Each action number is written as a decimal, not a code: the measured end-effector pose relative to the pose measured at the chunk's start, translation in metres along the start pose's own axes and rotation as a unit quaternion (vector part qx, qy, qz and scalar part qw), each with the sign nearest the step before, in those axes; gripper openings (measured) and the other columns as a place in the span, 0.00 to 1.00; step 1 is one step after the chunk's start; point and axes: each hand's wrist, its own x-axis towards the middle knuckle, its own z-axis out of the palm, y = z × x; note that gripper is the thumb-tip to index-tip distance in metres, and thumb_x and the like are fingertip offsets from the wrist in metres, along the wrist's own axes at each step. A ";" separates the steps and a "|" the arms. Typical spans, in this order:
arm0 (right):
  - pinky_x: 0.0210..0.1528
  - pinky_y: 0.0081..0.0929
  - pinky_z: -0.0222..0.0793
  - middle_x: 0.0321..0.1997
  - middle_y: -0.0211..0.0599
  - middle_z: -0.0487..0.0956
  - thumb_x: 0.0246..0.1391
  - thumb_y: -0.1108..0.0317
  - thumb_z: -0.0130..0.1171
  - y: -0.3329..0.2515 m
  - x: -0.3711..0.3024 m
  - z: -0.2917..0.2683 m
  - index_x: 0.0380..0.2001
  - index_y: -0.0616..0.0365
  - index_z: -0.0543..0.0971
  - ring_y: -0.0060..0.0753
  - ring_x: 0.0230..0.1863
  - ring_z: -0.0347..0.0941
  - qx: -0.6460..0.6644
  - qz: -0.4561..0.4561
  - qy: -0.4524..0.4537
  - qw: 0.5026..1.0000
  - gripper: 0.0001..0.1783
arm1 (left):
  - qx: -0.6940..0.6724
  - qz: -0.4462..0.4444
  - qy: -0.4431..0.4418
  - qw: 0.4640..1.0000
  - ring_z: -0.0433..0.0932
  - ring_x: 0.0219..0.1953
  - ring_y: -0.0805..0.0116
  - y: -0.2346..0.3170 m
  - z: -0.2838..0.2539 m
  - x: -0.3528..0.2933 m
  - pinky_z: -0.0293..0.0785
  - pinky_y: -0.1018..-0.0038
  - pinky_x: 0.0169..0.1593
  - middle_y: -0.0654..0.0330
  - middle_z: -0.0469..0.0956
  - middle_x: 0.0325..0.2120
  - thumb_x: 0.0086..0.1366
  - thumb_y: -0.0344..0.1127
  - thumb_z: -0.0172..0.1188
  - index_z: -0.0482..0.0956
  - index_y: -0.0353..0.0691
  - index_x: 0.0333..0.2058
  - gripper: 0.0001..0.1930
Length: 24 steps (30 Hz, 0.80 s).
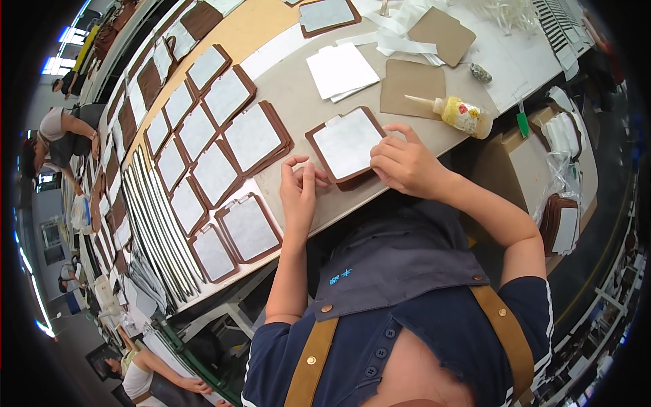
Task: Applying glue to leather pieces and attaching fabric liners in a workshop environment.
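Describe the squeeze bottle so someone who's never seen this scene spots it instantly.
Start at the big worktable and find the person's right hand. Just beyond it and to the right, near the table's edge, the squeeze bottle lies on its side. Unlike the flat panels around it, it is rounded, yellowish and translucent, with a long pale nozzle pointing left.

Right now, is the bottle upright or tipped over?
Tipped over: the bottle lies on its side, its pale nozzle pointing toward the picture's left.

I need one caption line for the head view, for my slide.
Left hand and right hand flank a brown-edged panel near a spouted bottle on a worktable.
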 end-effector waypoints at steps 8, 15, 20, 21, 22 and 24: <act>0.75 0.47 0.58 0.67 0.46 0.74 0.61 0.59 0.67 -0.005 -0.004 0.024 0.60 0.63 0.76 0.47 0.68 0.70 0.086 0.052 -0.094 0.990 0.29 | 0.028 -0.058 -0.057 0.996 0.76 0.28 0.80 -0.001 0.007 -0.002 0.73 0.80 0.33 0.62 0.79 0.30 0.72 0.29 0.63 0.47 0.31 0.74 0.41; 0.84 0.47 0.36 0.83 0.49 0.51 0.60 0.35 0.58 0.009 0.010 0.050 0.76 0.68 0.54 0.45 0.84 0.43 0.005 0.083 -0.169 0.982 0.57 | 0.166 -0.032 -0.056 0.984 0.79 0.26 0.70 0.010 0.013 -0.003 0.77 0.74 0.35 0.57 0.79 0.30 0.68 0.27 0.64 0.44 0.31 0.76 0.46; 0.84 0.45 0.37 0.83 0.50 0.51 0.59 0.32 0.58 0.007 0.022 0.048 0.76 0.67 0.54 0.45 0.84 0.43 -0.053 0.121 -0.087 0.987 0.58 | 0.175 -0.023 -0.046 0.983 0.80 0.26 0.68 0.004 0.011 -0.005 0.77 0.72 0.35 0.57 0.79 0.29 0.67 0.28 0.65 0.45 0.29 0.75 0.46; 0.84 0.46 0.37 0.83 0.51 0.51 0.59 0.33 0.58 0.004 0.026 0.048 0.77 0.66 0.53 0.46 0.84 0.43 -0.034 0.096 -0.112 0.988 0.59 | 0.172 -0.019 -0.047 0.984 0.81 0.26 0.67 0.002 0.011 -0.006 0.78 0.72 0.35 0.56 0.79 0.29 0.67 0.28 0.65 0.45 0.29 0.75 0.46; 0.84 0.46 0.37 0.83 0.52 0.51 0.59 0.33 0.58 0.002 0.031 0.047 0.77 0.66 0.52 0.47 0.84 0.43 -0.017 0.070 -0.136 0.988 0.59 | 0.172 -0.018 -0.042 0.984 0.81 0.26 0.67 0.002 0.011 -0.005 0.78 0.72 0.35 0.56 0.79 0.29 0.67 0.28 0.65 0.45 0.29 0.75 0.46; 0.84 0.47 0.37 0.83 0.53 0.50 0.59 0.33 0.58 0.006 0.023 0.057 0.78 0.65 0.51 0.48 0.84 0.42 -0.002 0.077 -0.162 0.984 0.59 | 0.169 -0.018 -0.052 0.984 0.81 0.26 0.67 0.002 0.014 -0.003 0.78 0.71 0.35 0.56 0.80 0.29 0.67 0.28 0.65 0.44 0.28 0.75 0.46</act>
